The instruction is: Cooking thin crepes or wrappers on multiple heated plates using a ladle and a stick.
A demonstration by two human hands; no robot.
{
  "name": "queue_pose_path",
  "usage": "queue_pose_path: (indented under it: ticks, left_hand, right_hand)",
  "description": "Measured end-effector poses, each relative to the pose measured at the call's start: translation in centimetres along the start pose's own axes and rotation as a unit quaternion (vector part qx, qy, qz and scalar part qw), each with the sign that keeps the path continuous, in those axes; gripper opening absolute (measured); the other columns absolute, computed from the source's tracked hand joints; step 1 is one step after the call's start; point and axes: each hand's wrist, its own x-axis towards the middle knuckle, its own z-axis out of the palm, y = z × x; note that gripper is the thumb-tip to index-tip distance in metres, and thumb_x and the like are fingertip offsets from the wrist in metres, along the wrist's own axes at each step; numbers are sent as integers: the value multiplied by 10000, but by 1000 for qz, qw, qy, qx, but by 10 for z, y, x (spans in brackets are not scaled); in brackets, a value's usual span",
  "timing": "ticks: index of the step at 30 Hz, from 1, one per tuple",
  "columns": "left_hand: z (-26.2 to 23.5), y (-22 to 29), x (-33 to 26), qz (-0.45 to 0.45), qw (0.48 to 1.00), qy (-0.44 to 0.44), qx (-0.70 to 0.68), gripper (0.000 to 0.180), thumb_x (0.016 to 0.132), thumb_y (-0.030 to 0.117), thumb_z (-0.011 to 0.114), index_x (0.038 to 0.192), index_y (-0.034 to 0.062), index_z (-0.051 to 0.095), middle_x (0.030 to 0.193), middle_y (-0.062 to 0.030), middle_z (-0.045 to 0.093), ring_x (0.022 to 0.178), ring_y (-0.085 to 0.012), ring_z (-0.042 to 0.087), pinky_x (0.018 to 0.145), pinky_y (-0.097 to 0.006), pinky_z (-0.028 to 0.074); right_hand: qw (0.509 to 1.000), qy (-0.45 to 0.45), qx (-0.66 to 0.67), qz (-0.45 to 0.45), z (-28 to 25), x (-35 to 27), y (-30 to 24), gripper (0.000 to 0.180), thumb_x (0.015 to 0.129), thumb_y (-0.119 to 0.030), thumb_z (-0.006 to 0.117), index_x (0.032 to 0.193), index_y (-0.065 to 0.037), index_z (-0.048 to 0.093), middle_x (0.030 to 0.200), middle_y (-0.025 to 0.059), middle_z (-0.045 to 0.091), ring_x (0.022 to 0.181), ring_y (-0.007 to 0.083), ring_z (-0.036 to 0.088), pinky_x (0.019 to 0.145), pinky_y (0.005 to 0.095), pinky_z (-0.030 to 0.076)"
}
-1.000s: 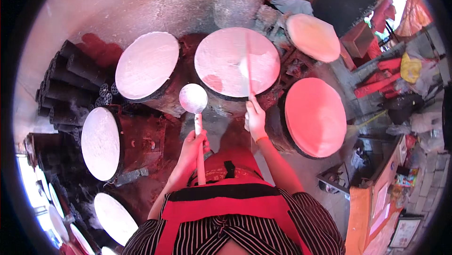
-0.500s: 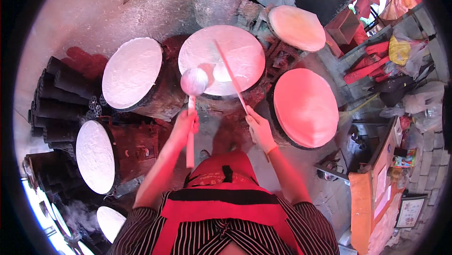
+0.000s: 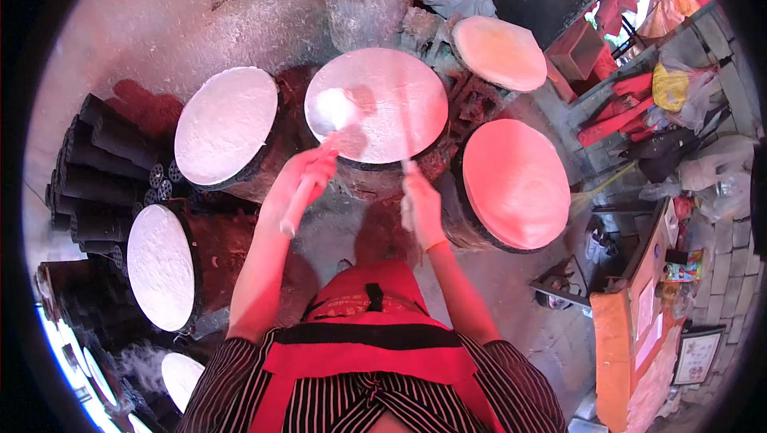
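My left hand grips the pale handle of a round ladle, whose bowl hangs over the left part of the round griddle straight ahead. That griddle is coated with a thin whitish batter layer. My right hand is closed on a thin stick that reaches out over the same griddle; the stick is blurred. Both forearms come up from my red apron and striped shirt.
Other round griddles with pale sheets stand around: upper left, left, upper right and right. Stacked black perforated cylinders line the left. A red cloth, bags and an orange stand crowd the right.
The ladle has moved forward and up, from in front of the middle griddle to over its left part. The stick has swung across the griddle, and the batter layer now covers it more evenly.
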Motion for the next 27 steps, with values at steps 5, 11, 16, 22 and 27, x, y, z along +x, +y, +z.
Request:
queue_pose_path:
  ticks: [5,11,16,22,27]
  left_hand:
    - [-25,-35,-67,155,956,187,167,70,970,66,501,983,7,464,748,-2,459,501,-47,394,360,-156,302]
    - [-103,-78,-130,235,849,339,329,101,957,122,529,890,94,459,702,23,463,494,-50,394,390,-185,313]
    - [-152,-91,-154,241,873,333,263,109,938,86,552,898,56,456,705,5,456,485,-42,377,399,-179,295]
    - [-156,-91,-142,206,906,300,218,116,932,59,560,902,41,450,736,-4,458,482,-35,367,392,-172,290]
    - [-139,-99,-115,235,897,320,195,120,942,58,579,989,27,473,765,-6,462,501,-35,375,380,-156,281]
  right_hand:
    - [929,6,-323,-179,9,-28,30,457,967,-253,568,1380,-67,516,1362,182,570,1277,238,542,1029,305,410]
    - [918,26,-326,-224,5,-13,10,444,957,-244,565,1365,-71,546,1379,144,569,1263,234,557,1066,312,392]
    - [904,89,-392,-142,1,2,2,469,971,-283,522,1405,-108,499,1348,184,571,1259,310,547,1014,357,436]
    - [893,-21,-429,-134,-1,-90,63,559,911,-286,638,1422,-119,484,1252,217,620,1155,298,627,962,356,470]
    - [751,164,-599,-227,-79,-52,-2,300,902,-243,591,1172,-114,578,757,201,651,714,409,656,637,537,502]
